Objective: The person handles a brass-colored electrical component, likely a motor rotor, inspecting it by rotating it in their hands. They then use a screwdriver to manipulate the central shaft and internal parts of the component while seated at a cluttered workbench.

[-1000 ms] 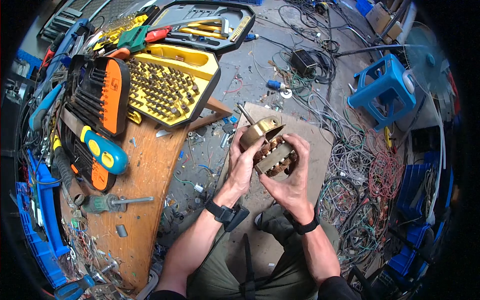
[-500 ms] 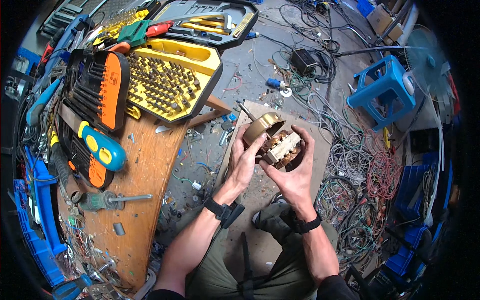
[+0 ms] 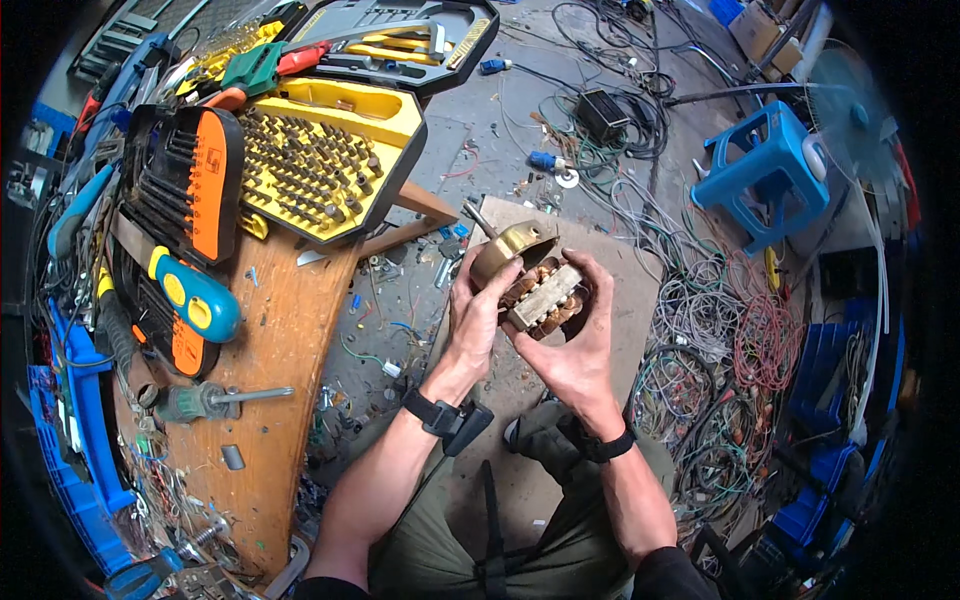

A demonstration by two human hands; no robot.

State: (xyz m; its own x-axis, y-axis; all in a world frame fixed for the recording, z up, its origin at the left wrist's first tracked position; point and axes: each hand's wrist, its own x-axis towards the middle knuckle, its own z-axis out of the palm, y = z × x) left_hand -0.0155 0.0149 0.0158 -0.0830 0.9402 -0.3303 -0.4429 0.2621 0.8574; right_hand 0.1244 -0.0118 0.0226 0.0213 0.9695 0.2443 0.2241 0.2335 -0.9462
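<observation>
Over a flat board, both my hands hold a small electric motor in its opened parts. My left hand (image 3: 472,325) grips the brass-coloured end cap (image 3: 500,258), its thumb resting where cap and windings meet. A metal shaft (image 3: 480,217) sticks out of the cap toward the far left. Curled round the other side, my right hand (image 3: 585,355) holds the stator (image 3: 545,298), a pale laminated core with copper windings. The cap sits tilted beside the stator, with a gap at their far side. My fingers hide the undersides of both parts.
On the left, a wooden bench (image 3: 285,340) carries a yellow bit case (image 3: 400,125), an orange hex key holder (image 3: 213,190), a folding saw (image 3: 205,300) and a screwdriver (image 3: 215,400). Tangled wires (image 3: 700,290) and a blue stool (image 3: 765,175) lie to the right. The board (image 3: 625,260) is beneath my hands.
My hands and the motor parts have shifted slightly left, and the view has moved a little. Both hands keep their grip on the cap and stator.
</observation>
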